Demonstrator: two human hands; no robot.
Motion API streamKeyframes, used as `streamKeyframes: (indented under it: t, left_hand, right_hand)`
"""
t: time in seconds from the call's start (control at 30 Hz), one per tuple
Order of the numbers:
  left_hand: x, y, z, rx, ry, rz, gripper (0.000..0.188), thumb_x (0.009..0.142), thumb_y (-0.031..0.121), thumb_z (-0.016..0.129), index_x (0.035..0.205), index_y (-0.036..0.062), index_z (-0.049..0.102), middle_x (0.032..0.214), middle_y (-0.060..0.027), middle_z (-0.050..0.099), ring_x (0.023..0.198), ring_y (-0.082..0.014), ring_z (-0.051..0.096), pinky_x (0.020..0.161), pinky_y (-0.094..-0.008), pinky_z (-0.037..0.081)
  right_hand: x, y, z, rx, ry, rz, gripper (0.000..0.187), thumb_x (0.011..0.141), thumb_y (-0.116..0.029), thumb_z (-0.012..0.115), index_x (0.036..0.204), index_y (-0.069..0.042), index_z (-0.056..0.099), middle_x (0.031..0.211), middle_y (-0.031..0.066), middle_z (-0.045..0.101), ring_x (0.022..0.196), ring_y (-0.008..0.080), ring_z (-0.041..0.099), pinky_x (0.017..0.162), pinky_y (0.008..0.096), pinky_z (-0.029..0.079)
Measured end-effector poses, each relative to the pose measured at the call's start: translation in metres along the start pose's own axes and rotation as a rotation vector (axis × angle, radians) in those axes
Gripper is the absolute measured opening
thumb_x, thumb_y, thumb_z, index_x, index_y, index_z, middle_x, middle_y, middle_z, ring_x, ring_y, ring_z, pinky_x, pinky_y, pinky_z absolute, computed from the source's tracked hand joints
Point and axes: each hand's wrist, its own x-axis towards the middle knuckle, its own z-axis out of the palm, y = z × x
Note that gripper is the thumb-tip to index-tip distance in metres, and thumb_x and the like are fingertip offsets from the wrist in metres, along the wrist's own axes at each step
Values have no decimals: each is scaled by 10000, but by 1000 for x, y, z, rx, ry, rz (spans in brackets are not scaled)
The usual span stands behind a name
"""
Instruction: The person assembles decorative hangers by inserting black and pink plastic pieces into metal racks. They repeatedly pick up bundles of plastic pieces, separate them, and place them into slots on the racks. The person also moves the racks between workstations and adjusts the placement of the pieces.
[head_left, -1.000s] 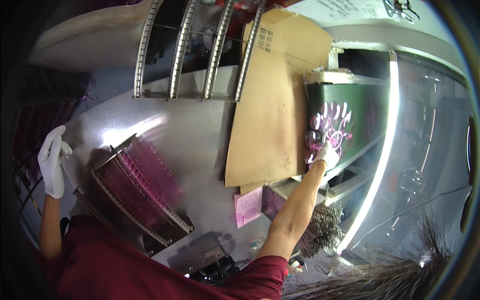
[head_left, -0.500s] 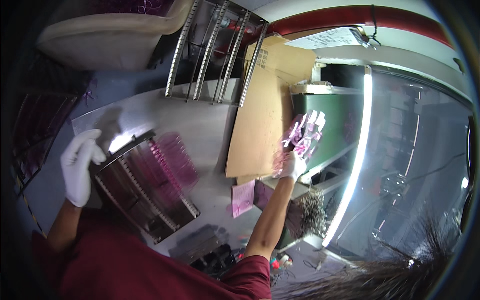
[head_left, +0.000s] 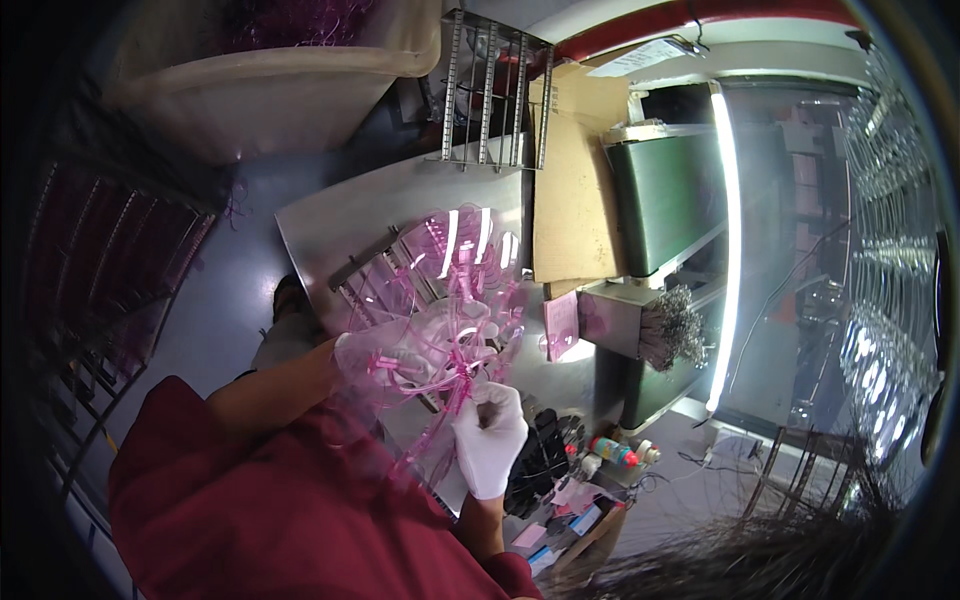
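Note:
A branching cluster of clear pink plastic lens-like discs is held up in front of me by its thin stems. My left hand, in a white glove, is closed on it and seen partly through the clear plastic. My right hand, also gloved, has its fingers curled in a pinch at the lower stems; the exact piece between the fingertips is hard to make out. Under the cluster, a dark slotted metal rack lies on the steel table, mostly covered from view.
An upright slotted rack stands at the back beside brown cardboard. A green conveyor belt and bright light tube are on the right. A cream tub of pink scraps is far left, loaded racks nearer. Bottles sit below right.
My right hand has brought the pink cluster from the conveyor side back over the table. My left hand, empty before, has moved right and closed on it. The view has shifted.

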Motion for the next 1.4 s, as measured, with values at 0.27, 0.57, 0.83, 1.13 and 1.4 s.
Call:
streamKeyframes:
  t: [0.27, 0.57, 0.83, 1.13, 1.4]
  left_hand:
    - [-2, -16, 34, 186, 6, 162, 1073, 777, 256, 966, 1635, 116, 337, 1520, -122, 520, 1416, -289, 546, 1168, -472, 488]
    - [3, 13, 94, 9, 34, 429, 649, 906, -34, 732, 1455, 206, 482, 1457, -154, 563, 1362, -371, 605, 931, -497, 641]
    - [13, -44, 166, 264, -183, 647, 544, 871, -109, 569, 1362, 122, 545, 1262, -108, 591, 1131, -211, 578, 676, -305, 519]
    - [-58, -34, 216, 93, -53, 554, 388, 749, -106, 593, 1060, 121, 549, 1105, -93, 453, 995, -199, 452, 593, -250, 476]
    - [-73, -75, 181, -108, -181, 258, 374, 755, -122, 641, 1045, 90, 539, 1251, -228, 538, 1144, -331, 543, 586, -336, 390]
  right_hand:
    - [-35, -11, 8, -169, 186, -204, 97, 933, 24, 732, 1001, -3, 669, 639, -6, 579, 552, 41, 503, 536, 238, 406]
    - [-74, 46, -23, 226, 500, -6, 166, 989, -15, 723, 1151, 17, 720, 1030, 97, 749, 862, 169, 699, 784, 302, 569]
    - [-101, 31, -11, 1987, -649, -50, 729, 1039, -650, 579, 1574, -167, 474, 1032, 11, 644, 1007, 247, 613, 1024, 469, 454]
    - [-110, 64, -66, 544, 29, -658, 81, 861, -61, 736, 887, -76, 660, 736, 72, 636, 630, 176, 610, 581, 297, 488]
    - [-94, 79, -72, 823, -721, -700, 414, 985, -389, 750, 1225, -89, 595, 803, 74, 655, 682, 246, 650, 643, 411, 525]
